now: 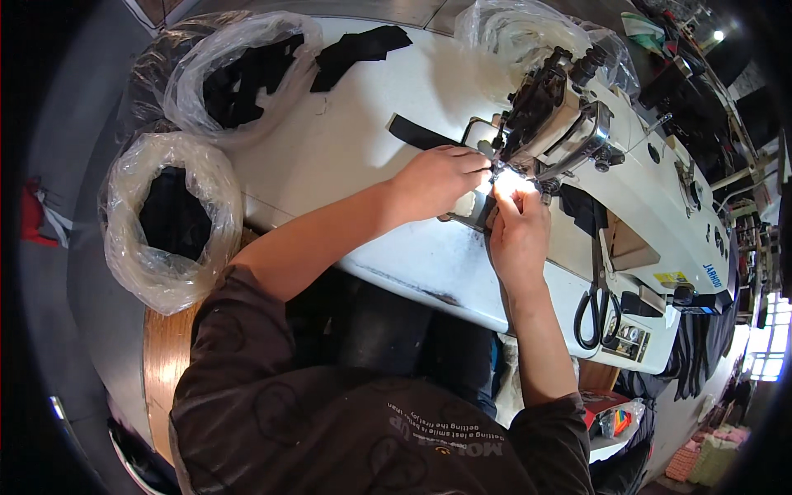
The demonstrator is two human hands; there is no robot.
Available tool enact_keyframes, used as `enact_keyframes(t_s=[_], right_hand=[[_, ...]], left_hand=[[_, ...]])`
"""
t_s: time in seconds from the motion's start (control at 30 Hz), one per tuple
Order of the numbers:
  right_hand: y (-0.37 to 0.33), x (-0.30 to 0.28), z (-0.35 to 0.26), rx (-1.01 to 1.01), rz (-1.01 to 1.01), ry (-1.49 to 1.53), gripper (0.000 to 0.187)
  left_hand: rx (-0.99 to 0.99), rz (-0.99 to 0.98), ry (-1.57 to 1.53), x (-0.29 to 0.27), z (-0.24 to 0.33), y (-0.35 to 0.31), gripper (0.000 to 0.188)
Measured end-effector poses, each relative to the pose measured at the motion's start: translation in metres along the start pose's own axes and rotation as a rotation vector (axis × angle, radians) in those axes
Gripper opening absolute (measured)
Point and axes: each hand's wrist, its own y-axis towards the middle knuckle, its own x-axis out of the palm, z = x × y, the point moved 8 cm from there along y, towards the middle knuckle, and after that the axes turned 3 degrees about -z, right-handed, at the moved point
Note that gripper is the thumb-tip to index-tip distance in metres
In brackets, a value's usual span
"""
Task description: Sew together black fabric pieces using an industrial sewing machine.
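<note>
Both my hands meet at the needle area of a white sewing machine (569, 124), under its bright lamp. My left hand (441, 180) is closed, fingertips together beside the presser foot. A black fabric strip (417, 132) runs out from under these fingers toward the far left across the machine bed. My right hand (520, 235) pinches thumb and fingers together just right of the left fingertips. Glare washes out what lies between its fingertips. Large black-handled scissors (597, 309) lie on the table to the right of my right hand.
Clear plastic bags with black fabric pieces stand at the far left (313, 54) and near left (124, 206). More black cloth (359, 54) lies on the white table (330, 136). Another plastic bag (495, 37) sits behind the machine. A wooden surface (165, 355) is at lower left.
</note>
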Motion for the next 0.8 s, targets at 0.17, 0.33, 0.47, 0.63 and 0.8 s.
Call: enact_keyframes(t_s=[0.17, 0.33, 0.47, 0.63, 0.8], right_hand=[[0.000, 0.002, 0.003, 0.006, -0.001, 0.017, 0.035], [-0.003, -0.003, 0.006, 0.024, 0.044, 0.056, 0.030], [-0.002, -0.005, 0.006, 0.042, 0.050, 0.112, 0.025], [-0.004, -0.006, 0.011, 0.052, 0.081, 0.173, 0.019], [-0.004, -0.009, 0.003, -0.027, 0.050, 0.222, 0.022]], left_hand=[[-0.017, -0.028, -0.008, 0.008, -0.005, 0.002, 0.054], [-0.034, -0.098, -0.036, 0.006, -0.004, 0.004, 0.055], [-0.028, -0.026, -0.032, 0.001, -0.006, 0.004, 0.049], [-0.073, -0.167, 0.038, -0.003, 0.011, 0.001, 0.030], [-0.036, -0.237, -0.014, -0.020, 0.025, -0.005, 0.023]])
